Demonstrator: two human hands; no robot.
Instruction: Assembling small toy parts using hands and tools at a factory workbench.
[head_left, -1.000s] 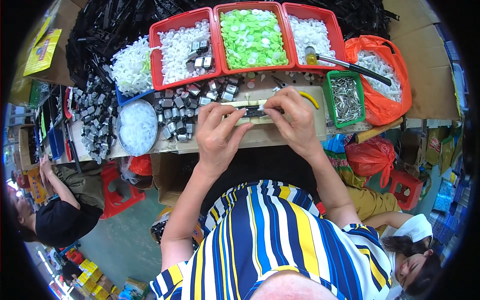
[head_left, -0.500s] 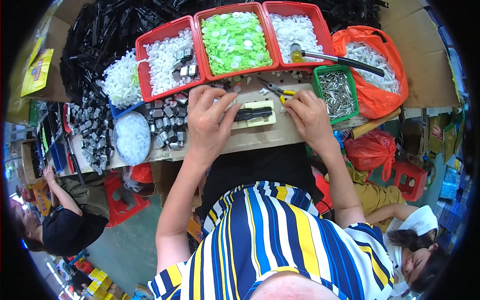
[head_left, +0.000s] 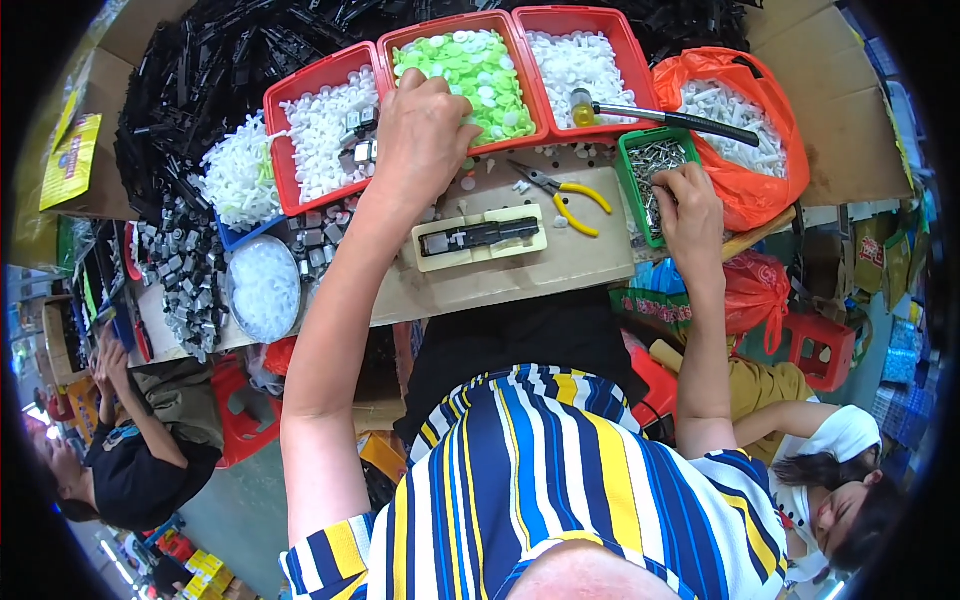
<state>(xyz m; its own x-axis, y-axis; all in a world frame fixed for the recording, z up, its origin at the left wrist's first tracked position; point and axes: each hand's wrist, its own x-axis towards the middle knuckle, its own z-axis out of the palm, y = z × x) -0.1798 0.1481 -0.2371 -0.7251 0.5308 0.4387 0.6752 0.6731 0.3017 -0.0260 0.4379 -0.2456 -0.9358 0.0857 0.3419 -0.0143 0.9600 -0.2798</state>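
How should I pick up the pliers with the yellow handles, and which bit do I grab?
Probably best by both yellow handles, coming from the right. The pliers lie flat on the tan board, metal tips pointing left and away, with the handles spread apart toward the right, so you could squeeze both together. The right hand, at the green box, is nearer.

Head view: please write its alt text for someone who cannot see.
A person's left hand is over a red bin of green and white discs, and the right hand is at a green tray of metal pins. On the table, a black part lies in a cream holder beside pliers.
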